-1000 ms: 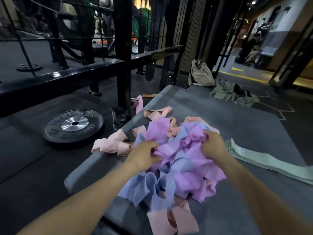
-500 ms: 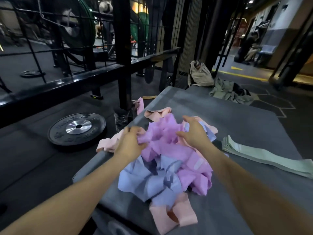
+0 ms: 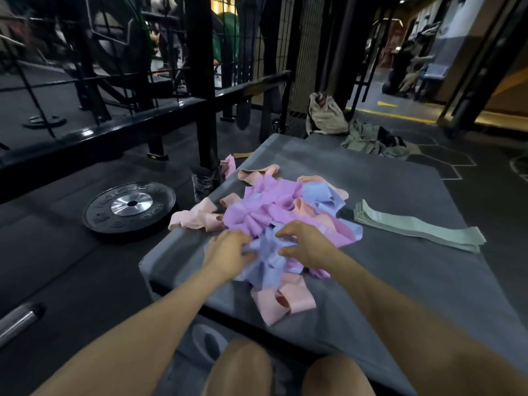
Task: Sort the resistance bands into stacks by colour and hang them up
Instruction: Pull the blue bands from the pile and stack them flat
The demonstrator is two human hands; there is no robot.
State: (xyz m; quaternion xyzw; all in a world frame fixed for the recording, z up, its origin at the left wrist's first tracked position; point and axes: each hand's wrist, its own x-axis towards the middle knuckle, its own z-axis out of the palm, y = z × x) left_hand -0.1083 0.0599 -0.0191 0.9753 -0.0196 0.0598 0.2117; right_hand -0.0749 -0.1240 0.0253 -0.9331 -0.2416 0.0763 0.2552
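A: Floor, left side?
B: One black weight plate (image 3: 130, 205), lying flat, steel hub; one barbell end (image 3: 20, 321) at the frame's edge.

A: Behind it?
B: Black rack frame (image 3: 200, 81), upright and rail.

A: Far end of the grey mat (image 3: 400, 281)?
B: One beige bag (image 3: 325, 115); beside it, crumpled green clothing (image 3: 368, 140).

Both forearms are bare from the bottom edge of the view up to the wrists, with no sleeve showing anywhere along them. The left hand (image 3: 228, 257) and the right hand (image 3: 307, 247) wear no gloves, and no watch, band or ring can be made out on either, though the fingers (image 3: 288, 231) are a little blurred. Two bare knees (image 3: 243, 364) show at the bottom, uncovered by any cloth there.
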